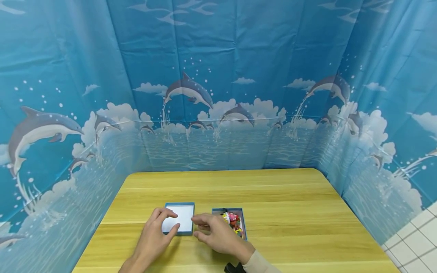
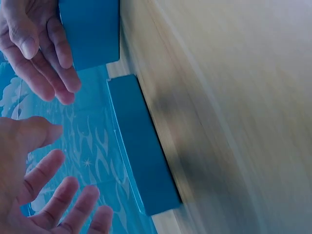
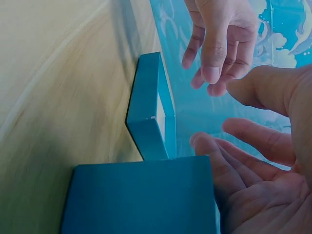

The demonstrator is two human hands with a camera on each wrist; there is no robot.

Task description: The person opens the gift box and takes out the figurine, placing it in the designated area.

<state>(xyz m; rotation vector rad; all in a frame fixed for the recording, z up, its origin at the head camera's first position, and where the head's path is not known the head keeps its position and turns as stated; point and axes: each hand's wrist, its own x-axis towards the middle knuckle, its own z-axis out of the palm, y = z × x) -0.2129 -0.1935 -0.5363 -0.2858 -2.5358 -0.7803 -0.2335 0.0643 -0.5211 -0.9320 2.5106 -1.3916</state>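
A shallow blue box lid (image 1: 184, 218) with a white inside lies open side up on the table, left of centre. My left hand (image 1: 155, 231) hovers at its left edge, fingers spread and holding nothing. Between the lid and a deeper blue box (image 1: 244, 223) is my right hand (image 1: 218, 233), fingers relaxed and bent a little, also without anything in them. Small colourful figurines (image 1: 233, 222) fill the box, partly hidden behind the right hand. In the right wrist view the box wall (image 3: 141, 195) stands close below the right hand.
The wooden table (image 1: 300, 212) has rounded far corners. Blue dolphin-print curtains (image 1: 218, 144) hang round its back and sides. A small black object (image 1: 235, 268) lies at the near edge by the right sleeve. White floor tiles (image 1: 416, 242) show at the right.
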